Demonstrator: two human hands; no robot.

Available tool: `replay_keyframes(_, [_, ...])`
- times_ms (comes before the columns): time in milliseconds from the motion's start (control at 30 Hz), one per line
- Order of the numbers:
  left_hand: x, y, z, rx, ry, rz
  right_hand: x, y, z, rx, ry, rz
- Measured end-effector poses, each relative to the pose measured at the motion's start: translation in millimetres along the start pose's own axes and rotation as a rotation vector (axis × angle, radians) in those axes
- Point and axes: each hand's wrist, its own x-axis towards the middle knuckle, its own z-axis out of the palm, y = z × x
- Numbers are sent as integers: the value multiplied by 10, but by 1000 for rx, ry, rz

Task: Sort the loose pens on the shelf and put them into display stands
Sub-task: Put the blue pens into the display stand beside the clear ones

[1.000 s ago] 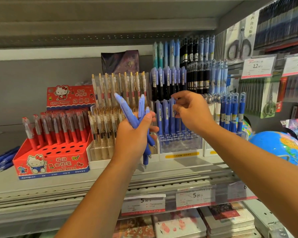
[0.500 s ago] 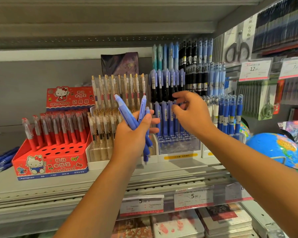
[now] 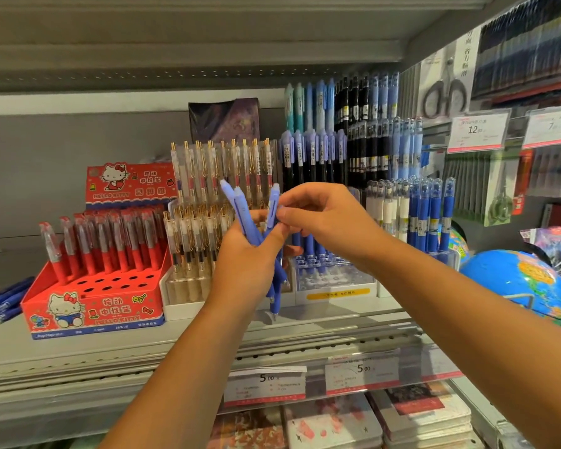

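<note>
Left hand grips blue pens upright; right hand pinches one top; stand directly behind.

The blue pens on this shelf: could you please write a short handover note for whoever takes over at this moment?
Left hand grips a bunch of blue pens, tips down, in front of the stands.
Right hand pinches the rightmost pen of that bunch near its top.
Done: the clear display stand behind the hands holds some blue pens in its back rows; its front holes are free.
Left: seat the held pens, then fetch the loose pens lying at far left.
</note>
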Motion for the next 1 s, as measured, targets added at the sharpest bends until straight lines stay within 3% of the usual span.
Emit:
replay_keyframes(233, [13,-21,21,-80,3,-10,10,28,-88,22,54,85])
replay_keyframes(600, [13,-23,39,-177,59,-48,105,5,-398,73,358,90])
replay_keyframes(800, [11,-18,39,-206,48,-57,183,12,-573,-208,530,-49])
replay_keyframes(1000, [22,-32,40,-208,37,-56,214,105,-555,-430,543,-104])
